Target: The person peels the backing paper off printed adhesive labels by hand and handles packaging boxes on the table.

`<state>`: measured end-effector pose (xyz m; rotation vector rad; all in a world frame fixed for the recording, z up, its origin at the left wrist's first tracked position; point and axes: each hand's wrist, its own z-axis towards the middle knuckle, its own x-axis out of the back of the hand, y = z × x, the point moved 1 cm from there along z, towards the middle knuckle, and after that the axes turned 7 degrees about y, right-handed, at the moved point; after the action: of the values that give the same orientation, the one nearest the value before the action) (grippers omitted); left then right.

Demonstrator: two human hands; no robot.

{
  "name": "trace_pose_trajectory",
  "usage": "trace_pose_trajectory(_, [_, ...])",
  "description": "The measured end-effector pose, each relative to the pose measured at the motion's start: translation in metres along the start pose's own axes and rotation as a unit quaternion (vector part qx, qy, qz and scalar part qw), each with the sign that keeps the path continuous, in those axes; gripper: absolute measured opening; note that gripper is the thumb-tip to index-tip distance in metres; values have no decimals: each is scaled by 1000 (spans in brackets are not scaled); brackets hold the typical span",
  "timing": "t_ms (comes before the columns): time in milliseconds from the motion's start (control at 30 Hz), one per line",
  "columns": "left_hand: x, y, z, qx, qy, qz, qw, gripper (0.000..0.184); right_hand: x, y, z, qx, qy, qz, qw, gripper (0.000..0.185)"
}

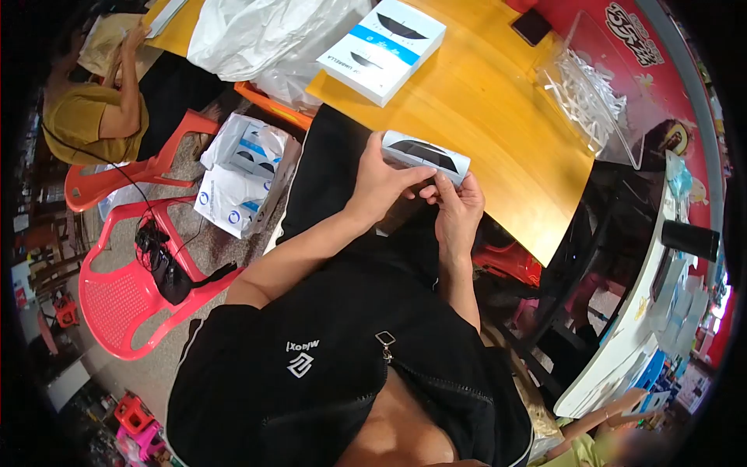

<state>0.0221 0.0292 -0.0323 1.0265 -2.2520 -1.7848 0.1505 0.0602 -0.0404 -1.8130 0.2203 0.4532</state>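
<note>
A curved white and blue printed sheet or sleeve with a black umbrella picture is held between both hands, just over the near edge of the yellow table. My left hand grips its left end, thumb along the lower side. My right hand pinches its lower right part with thumb and fingers. Whether anything is inside the sleeve cannot be made out. Beyond them on the table lies a white box with umbrella pictures and a blue band.
A clear bin of white strips and a phone are at the right. White plastic bags lie at the back left. A carton, a pink chair and a seated person are left; another person's hand is lower right.
</note>
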Motion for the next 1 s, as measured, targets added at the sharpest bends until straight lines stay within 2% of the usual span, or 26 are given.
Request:
trace_pose_trajectory(100, [0,-4,2,-27,19,35,999,56,1,-7,0,16,-13,-28,999,12])
trace_pose_trajectory(200, [0,-4,2,-23,15,15,1000,49,6,-7,1,22,-23,-33,999,9])
trace_pose_trajectory(267, [5,-6,3,36,-7,-15,999,37,7,-6,2,19,-18,-29,999,8])
trace_pose_trajectory(300, [8,-6,4,35,-7,-14,999,37,7,-5,3,17,-14,-24,999,7])
trace_pose_trajectory(367, [14,-7,4,111,-18,1,994,27,9,-4,4,13,-15,-19,1000,8])
trace_pose_trajectory(467, [20,-14,7,125,-27,-24,992,22,17,-3,7,-3,-11,-15,1000,10])
trace_pose_trajectory(667, [33,-18,10,154,-57,-80,983,25,24,-12,5,-57,-8,-33,998,20])
trace_pose_trajectory(733, [37,-13,11,143,-64,-57,986,30,28,-16,4,-68,-17,-55,996,23])
trace_pose_trajectory(800, [40,-5,11,150,-46,-61,986,30,30,-19,2,-29,-46,-186,981,24])
trace_pose_trajectory(1000, [46,6,8,141,-54,-42,988,35,31,-17,0,39,-62,-230,970,21])
